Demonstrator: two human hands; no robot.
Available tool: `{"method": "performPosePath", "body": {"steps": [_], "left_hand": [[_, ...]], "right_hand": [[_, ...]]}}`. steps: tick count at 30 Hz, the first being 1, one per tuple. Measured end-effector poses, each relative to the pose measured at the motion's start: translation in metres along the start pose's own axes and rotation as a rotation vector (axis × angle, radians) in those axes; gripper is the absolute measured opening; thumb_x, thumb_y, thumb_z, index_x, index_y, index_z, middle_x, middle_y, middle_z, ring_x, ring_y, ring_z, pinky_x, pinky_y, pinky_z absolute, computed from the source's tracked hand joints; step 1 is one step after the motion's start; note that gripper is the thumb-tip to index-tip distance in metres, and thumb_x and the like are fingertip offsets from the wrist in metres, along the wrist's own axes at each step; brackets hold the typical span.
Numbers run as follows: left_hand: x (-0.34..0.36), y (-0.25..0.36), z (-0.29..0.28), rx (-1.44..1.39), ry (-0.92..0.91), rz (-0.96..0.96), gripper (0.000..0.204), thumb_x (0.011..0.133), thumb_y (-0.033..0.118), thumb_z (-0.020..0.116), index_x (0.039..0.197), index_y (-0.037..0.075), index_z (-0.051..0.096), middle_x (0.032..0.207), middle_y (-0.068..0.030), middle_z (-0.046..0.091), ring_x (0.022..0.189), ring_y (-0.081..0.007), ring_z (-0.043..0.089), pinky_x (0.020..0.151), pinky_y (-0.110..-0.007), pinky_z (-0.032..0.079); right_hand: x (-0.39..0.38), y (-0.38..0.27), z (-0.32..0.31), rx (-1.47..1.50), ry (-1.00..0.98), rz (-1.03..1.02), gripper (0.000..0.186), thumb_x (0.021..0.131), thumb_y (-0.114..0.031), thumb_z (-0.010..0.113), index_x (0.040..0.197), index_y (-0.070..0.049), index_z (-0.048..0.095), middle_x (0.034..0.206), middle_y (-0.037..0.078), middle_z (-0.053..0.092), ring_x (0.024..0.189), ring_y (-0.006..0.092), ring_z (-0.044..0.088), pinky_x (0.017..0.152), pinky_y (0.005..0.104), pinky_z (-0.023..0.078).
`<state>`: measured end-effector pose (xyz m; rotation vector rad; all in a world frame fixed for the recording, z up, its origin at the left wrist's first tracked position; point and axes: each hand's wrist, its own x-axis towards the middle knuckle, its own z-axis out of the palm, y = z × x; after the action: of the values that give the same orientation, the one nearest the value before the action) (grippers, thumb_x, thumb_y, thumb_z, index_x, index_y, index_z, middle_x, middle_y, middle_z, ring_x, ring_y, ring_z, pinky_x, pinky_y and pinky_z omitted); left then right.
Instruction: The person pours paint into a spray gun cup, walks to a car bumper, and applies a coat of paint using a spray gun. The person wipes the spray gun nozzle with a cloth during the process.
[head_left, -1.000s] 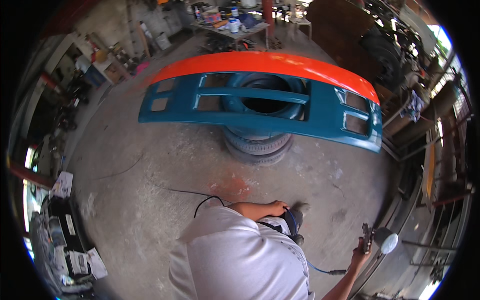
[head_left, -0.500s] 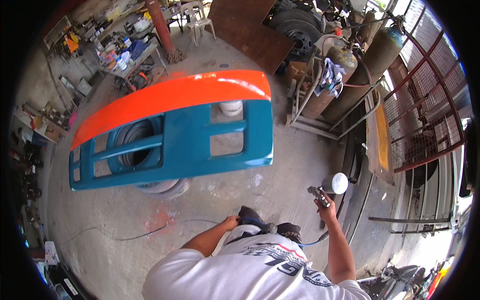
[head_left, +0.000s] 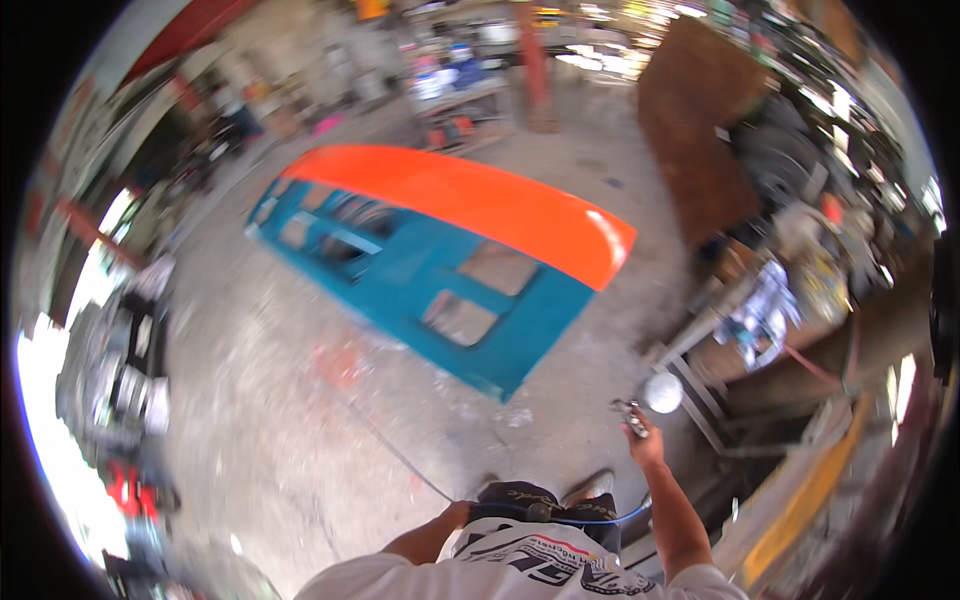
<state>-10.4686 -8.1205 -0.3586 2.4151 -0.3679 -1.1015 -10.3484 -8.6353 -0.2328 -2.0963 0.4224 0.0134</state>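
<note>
Spray gun (head_left: 633, 420) in right hand (head_left: 646, 442); floor (head_left: 565, 425) gap to panel (head_left: 420, 262) edge

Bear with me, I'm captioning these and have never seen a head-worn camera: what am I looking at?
There's no machine here, just a person's bare hands. The picture comes from the left of two wide cameras on the person's head, looking down, so straight edges bend toward the rim and the white shirt shows at the bottom.

The right hand holds a spray gun with a pale-topped cup. The left hand is at the waist, near a dark hose; whether it grips anything is unclear.

Ahead is a big panel, orange and blue-green, with openings cut through it. Reddish stains mark the grey floor. Much of the background is blurred.
</note>
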Motion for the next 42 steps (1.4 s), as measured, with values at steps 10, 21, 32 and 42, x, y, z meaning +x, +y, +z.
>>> {"method": "performPosePath", "body": {"steps": [10,21,32,42], "left_hand": [[-0.047,0.103,0.094,-0.04,-0.07,-0.322,0.038,0.1,0.04,0.05,0.122,0.017,0.07,0.112,-0.0204,0.07,0.106,-0.0408,0.067,0.093,-0.047,0.054],[-0.105,0.133,0.137,-0.315,-0.028,-0.411,0.033,0.1,0.03,0.055,0.127,0.017,0.068,0.121,-0.0194,0.069,0.117,-0.0368,0.064,0.103,-0.041,0.05],[-0.055,0.202,0.146,-0.48,0.066,-0.471,0.034,0.101,0.032,0.055,0.129,0.019,0.068,0.139,-0.0347,0.05,0.139,-0.0399,0.044,0.114,-0.041,0.039],[0.001,0.242,0.114,-0.47,0.078,-0.419,0.034,0.101,0.029,0.055,0.131,0.017,0.066,0.136,-0.0279,0.057,0.141,-0.0399,0.041,0.113,-0.042,0.04]], "right_hand": [[0.02,0.013,0.017,0.107,0.12,-0.373,0.041,0.091,-0.031,0.072,0.12,-0.002,0.066,0.101,0.022,0.073,0.098,0.0398,0.07,0.081,0.0425,0.055],[-0.014,0.044,0.097,0.229,-0.455,-0.168,0.034,0.089,-0.035,0.075,0.105,-0.006,0.073,0.086,0.015,0.074,0.076,0.0258,0.072,0.073,0.0364,0.055],[0.044,0.038,0.126,0.476,-0.49,-0.185,0.032,0.087,-0.032,0.078,0.103,-0.005,0.073,0.08,0.012,0.073,0.071,0.0187,0.069,0.069,0.0334,0.053],[0.191,0.033,0.046,0.556,-0.292,-0.074,0.038,0.087,-0.034,0.079,0.098,0.001,0.07,0.075,0.001,0.066,0.07,0.0067,0.055,0.066,0.0266,0.048]]}}
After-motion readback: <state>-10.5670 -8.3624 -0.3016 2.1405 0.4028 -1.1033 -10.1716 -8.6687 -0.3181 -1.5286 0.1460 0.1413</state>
